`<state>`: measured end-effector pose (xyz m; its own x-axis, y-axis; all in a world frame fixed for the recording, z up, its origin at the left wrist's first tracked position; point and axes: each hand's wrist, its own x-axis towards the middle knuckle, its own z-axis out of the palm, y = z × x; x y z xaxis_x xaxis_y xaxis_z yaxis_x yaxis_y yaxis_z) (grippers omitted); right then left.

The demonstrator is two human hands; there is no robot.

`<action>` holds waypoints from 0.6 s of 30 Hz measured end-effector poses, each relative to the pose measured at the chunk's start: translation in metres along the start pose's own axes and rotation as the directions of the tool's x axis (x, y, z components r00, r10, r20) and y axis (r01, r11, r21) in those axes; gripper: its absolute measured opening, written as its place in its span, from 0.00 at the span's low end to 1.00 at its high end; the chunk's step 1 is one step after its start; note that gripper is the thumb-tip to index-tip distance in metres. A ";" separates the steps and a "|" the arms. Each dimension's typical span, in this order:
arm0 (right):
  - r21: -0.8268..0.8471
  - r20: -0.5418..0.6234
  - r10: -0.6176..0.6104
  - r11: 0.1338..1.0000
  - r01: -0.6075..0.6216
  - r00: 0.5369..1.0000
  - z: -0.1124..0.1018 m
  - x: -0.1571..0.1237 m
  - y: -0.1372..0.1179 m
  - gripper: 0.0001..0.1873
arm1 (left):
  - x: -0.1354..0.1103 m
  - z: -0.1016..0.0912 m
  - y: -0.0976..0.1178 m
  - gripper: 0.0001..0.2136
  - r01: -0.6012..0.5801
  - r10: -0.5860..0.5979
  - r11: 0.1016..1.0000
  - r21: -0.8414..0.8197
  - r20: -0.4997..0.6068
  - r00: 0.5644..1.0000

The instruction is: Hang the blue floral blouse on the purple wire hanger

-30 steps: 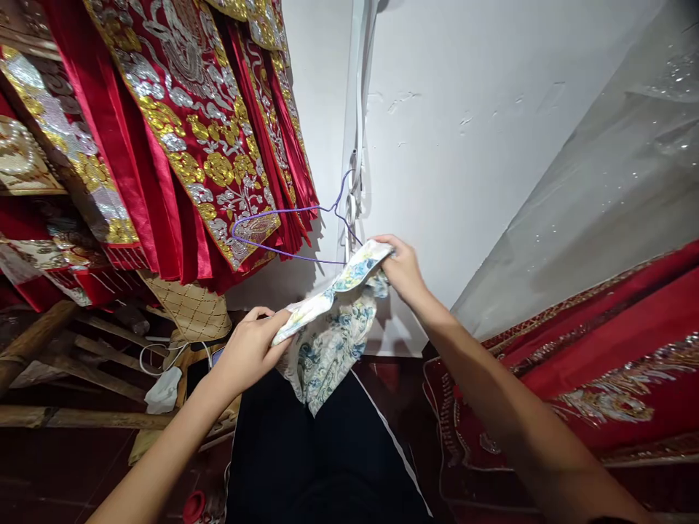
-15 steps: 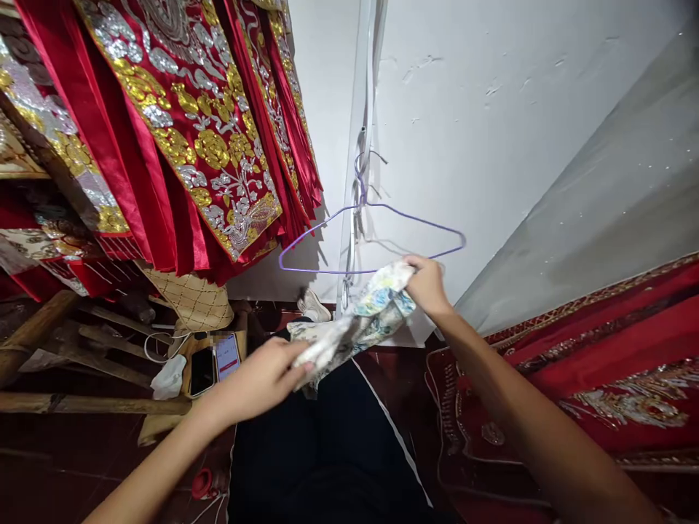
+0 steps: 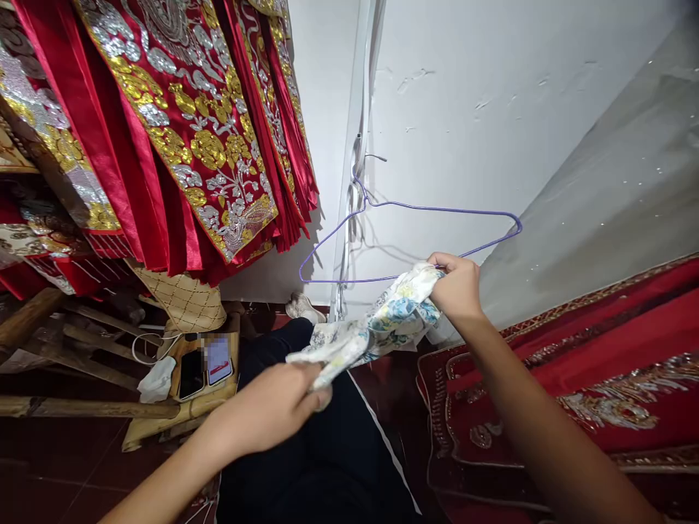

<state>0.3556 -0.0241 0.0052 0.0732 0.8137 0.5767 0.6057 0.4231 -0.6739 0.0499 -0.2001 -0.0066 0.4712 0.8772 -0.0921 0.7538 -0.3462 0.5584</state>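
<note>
A white cloth garment (image 3: 401,313) with blue and yellow floral print stretches, bunched up, between my two hands above my lap. My left hand (image 3: 278,404) pinches its lower left end. On the upper right, my right hand (image 3: 457,284) grips the other end, fingers wrapped round the fabric. Just behind the right hand is a purple wire hanger (image 3: 437,208), hooked on a white vertical rail by the wall; the hand overlaps its bottom bar, and I cannot tell whether it touches it. The kind of garment cannot be made out in its folds.
Red embroidered garments (image 3: 210,153) with gold and silver sequins hang at the left. A low bamboo seat (image 3: 204,397) holds two phones (image 3: 219,360) and a crumpled white tissue (image 3: 156,380). Red beaded fabric (image 3: 601,407) lies at the right, below a grey sheet (image 3: 617,182). White wall stands ahead.
My right hand has moved a little right with the garment, and my left hand slightly lower. The hanger has swung, its right end shifting right and upward.
</note>
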 end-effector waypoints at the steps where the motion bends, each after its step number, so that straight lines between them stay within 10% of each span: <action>1: 0.008 0.011 0.006 1.000 -0.007 1.000 0.002 -0.001 0.002 0.05 | -0.003 0.006 0.002 0.09 -0.006 0.007 1.000 -0.020 0.036 0.999; 5: 0.003 0.020 -0.010 1.000 0.010 1.000 0.006 -0.002 -0.002 0.05 | 0.004 0.011 -0.016 0.09 0.099 -0.091 0.994 0.055 -0.122 0.988; 18: 0.047 0.043 -0.005 0.999 0.002 0.999 0.005 -0.002 -0.006 0.07 | 0.117 -0.071 -0.073 0.08 0.015 -0.027 1.000 -0.025 -0.583 0.812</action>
<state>0.3482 -0.0263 0.0057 0.0360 0.8283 0.5591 0.5682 0.4433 -0.6933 0.0176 -0.0483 0.0007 0.0949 0.9155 0.3909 0.7491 -0.3243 0.5777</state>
